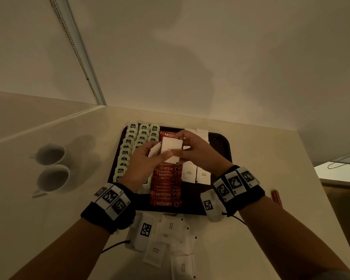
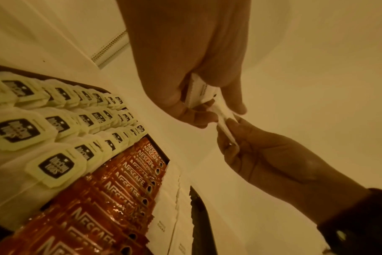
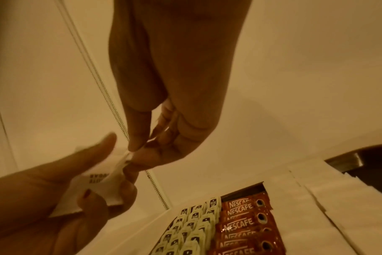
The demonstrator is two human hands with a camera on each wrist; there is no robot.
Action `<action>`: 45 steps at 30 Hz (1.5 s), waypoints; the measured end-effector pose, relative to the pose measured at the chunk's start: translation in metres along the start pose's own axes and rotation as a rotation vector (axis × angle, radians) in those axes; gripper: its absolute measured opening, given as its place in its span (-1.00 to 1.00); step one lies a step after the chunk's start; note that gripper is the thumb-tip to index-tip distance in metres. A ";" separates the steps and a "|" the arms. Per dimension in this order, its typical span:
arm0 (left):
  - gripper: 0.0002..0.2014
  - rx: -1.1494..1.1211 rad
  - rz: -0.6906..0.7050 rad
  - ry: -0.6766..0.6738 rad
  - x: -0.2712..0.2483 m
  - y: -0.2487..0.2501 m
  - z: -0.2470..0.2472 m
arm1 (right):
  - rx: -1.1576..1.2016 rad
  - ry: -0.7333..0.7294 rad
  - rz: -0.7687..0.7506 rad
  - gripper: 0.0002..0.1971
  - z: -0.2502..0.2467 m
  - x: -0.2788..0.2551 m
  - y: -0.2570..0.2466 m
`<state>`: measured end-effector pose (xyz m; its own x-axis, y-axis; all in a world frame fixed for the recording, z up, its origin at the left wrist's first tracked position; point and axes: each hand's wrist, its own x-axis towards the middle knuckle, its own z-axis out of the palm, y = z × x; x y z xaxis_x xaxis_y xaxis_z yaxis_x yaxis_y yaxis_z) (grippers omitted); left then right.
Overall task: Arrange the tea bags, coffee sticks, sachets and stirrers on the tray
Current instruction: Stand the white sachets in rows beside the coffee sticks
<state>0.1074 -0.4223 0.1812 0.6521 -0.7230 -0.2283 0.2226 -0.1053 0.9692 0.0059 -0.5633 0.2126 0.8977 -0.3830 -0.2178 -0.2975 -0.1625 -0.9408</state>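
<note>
A dark tray (image 1: 220, 142) sits on the pale desk (image 1: 251, 158), lined with rows of tea bags (image 1: 127, 147), Nescafé coffee sticks (image 1: 166, 194) and white sugar sachets (image 1: 189, 172). Above it, the left hand (image 1: 143, 160) and right hand (image 1: 198, 152) pinch sugar sachets (image 1: 171, 145) between fingers and thumbs. More loose sachets (image 1: 170, 239) lie on the desk near the tray's front edge.

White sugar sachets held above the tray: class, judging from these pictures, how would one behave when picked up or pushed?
The white sugar sachets look thin and flat, so probably light. The left hand and right hand hold them by fingertip pinches alone. In the left wrist view the paper bends between the fingers, so likely floppy. Lying flat, one should slide, not roll.
</note>
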 end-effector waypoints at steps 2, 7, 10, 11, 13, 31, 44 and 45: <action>-0.79 0.054 -0.005 -0.008 0.000 -0.004 -0.001 | 0.050 0.025 0.008 -0.82 0.001 0.000 -0.001; -0.83 0.105 0.010 -0.020 -0.003 -0.004 0.000 | -0.175 0.146 -0.120 -0.98 -0.003 0.005 -0.002; -0.79 -0.001 -0.066 -0.009 -0.003 -0.007 0.001 | -0.175 0.222 -0.197 -0.92 -0.006 0.008 -0.005; -0.78 -0.043 -0.097 -0.006 -0.003 -0.008 0.001 | -0.164 0.234 -0.204 -0.90 -0.006 0.009 -0.005; -0.76 -0.087 -0.137 -0.015 -0.005 -0.009 0.002 | -0.168 0.217 -0.192 -0.88 -0.007 0.008 -0.005; -0.80 -0.173 -0.229 0.157 -0.006 -0.017 -0.018 | -0.689 -0.064 0.307 -0.81 -0.019 -0.012 0.098; -0.76 -0.243 -0.272 0.125 -0.004 -0.022 -0.018 | -0.709 0.040 0.278 -0.85 -0.016 0.008 0.112; -0.75 -0.245 -0.270 0.113 -0.004 -0.023 -0.018 | -0.711 0.043 0.273 -0.85 -0.016 0.009 0.113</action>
<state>0.1127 -0.4046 0.1584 0.6189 -0.6102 -0.4946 0.5553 -0.1053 0.8249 -0.0249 -0.5991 0.1088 0.7534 -0.5261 -0.3944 -0.6575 -0.5983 -0.4579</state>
